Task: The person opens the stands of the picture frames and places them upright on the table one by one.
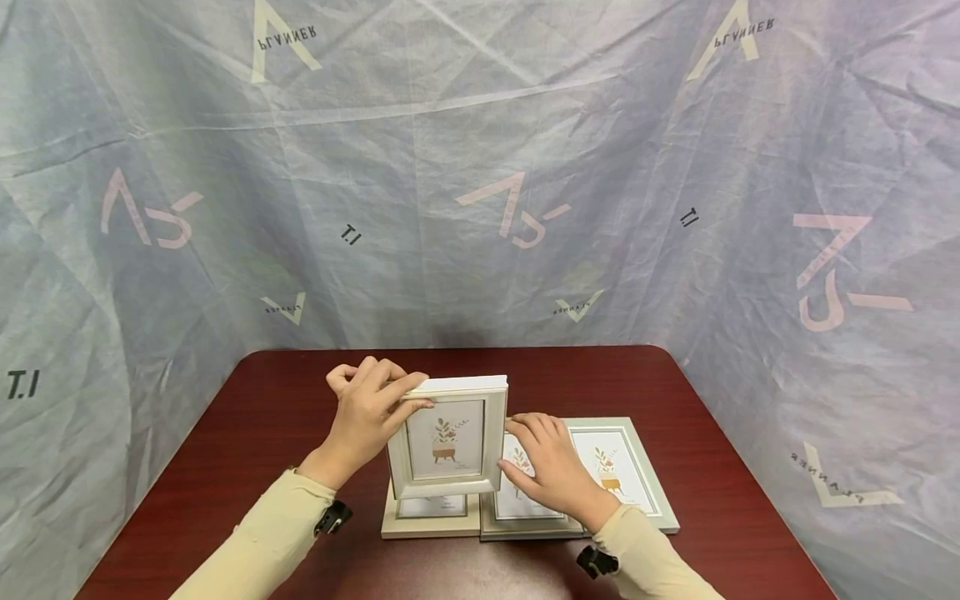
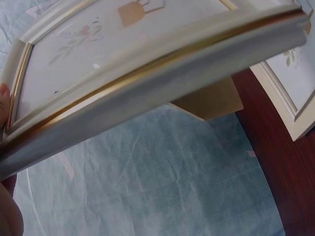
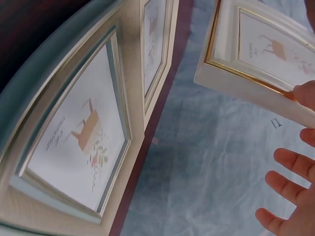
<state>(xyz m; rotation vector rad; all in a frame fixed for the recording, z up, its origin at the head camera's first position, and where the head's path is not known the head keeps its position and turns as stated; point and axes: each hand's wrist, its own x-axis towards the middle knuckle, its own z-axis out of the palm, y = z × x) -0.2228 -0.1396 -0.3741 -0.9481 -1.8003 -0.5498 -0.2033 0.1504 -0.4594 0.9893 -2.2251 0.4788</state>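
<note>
A white picture frame (image 1: 448, 440) with a gold inner line stands upright above the table, its print showing a plant in an orange pot. My left hand (image 1: 365, 414) pinches its upper left corner, thumb in front and fingers behind. At its right edge is my right hand (image 1: 553, 468); in the right wrist view the thumb touches the frame and the other fingers (image 3: 283, 187) are spread, apart from it. Beneath lie a cream picture frame (image 1: 431, 527), partly hidden, a middle picture frame (image 1: 525, 527) partly covered by my right hand, and a pale green-grey picture frame (image 1: 651, 475).
The three lower frames lie side by side on the dark red table (image 1: 292, 508). A grey printed cloth (image 1: 450, 275) hangs behind and on both sides. In the left wrist view a brown support flap (image 2: 211, 101) juts out behind the raised frame.
</note>
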